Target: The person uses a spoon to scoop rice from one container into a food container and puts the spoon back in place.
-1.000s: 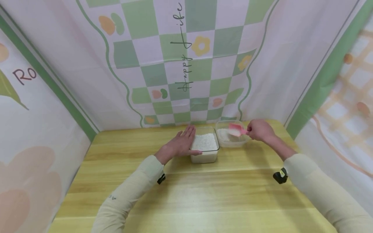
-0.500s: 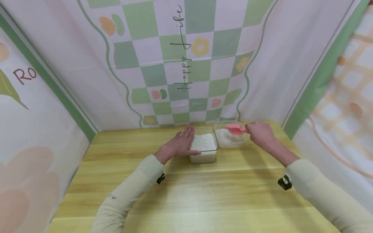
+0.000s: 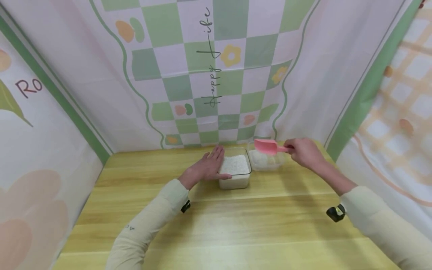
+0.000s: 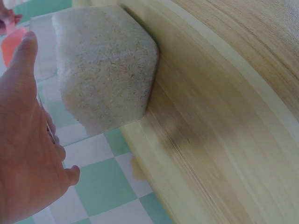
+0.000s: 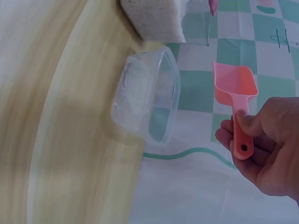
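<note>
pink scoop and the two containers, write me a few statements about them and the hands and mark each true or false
1. The right hand holds the pink scoop by its handle. True.
2. The pink scoop lies on the table. False: it is held in the air, above the plastic tub.
3. The left hand is at the left side of the glass container. True.
4. The plastic tub is fuller than the glass container. False: the glass container is clearly the fuller one, with rice well up its walls.
5. The plastic tub stands to the right of the glass container. True.
</note>
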